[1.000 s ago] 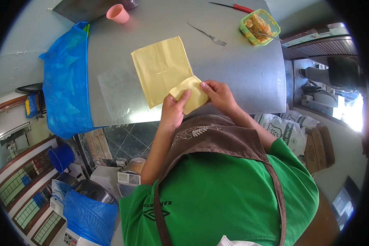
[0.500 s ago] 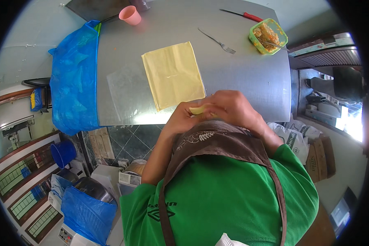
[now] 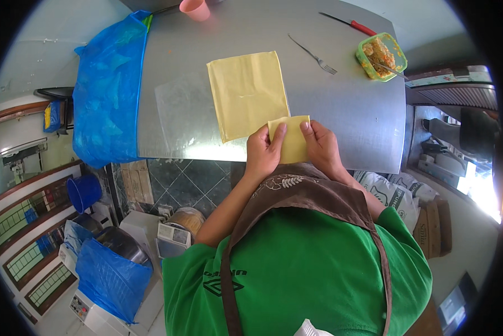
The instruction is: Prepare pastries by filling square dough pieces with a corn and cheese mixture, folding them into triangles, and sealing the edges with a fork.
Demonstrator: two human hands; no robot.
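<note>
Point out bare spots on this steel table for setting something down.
The widest bare patch on the table lies between the yellow sheet and the right edge, below the fork and green container. Another separates the pink cup from the fork. The far right corner is crowded: knife, container.

A metal table (image 3: 363,123) stands above dark floor tiles (image 3: 181,182), pale wall (image 3: 44,56) left, bright light (image 3: 483,190) right.
</note>
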